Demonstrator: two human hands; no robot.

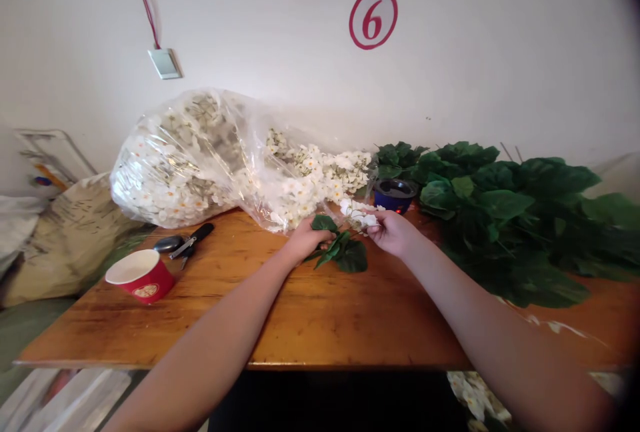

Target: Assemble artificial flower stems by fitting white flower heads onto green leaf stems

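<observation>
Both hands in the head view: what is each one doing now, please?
Left hand: closed on a sprig of green leaves.
Right hand: fingers pinched on small white flowers.

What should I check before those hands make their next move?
1. Left hand grips the green artificial-looking leaf sprig: ok.
2. Right hand holds the small white-petalled flowers: ok.
3. Right hand safely clear of the round dark-blue pot with the glowing red light: cannot tell; they look close.
4. Red paper cup with white rim upright, away from both hands: ok.
5. Broad dark-green leaves piled within likely reach of the right hand: ok.
</observation>
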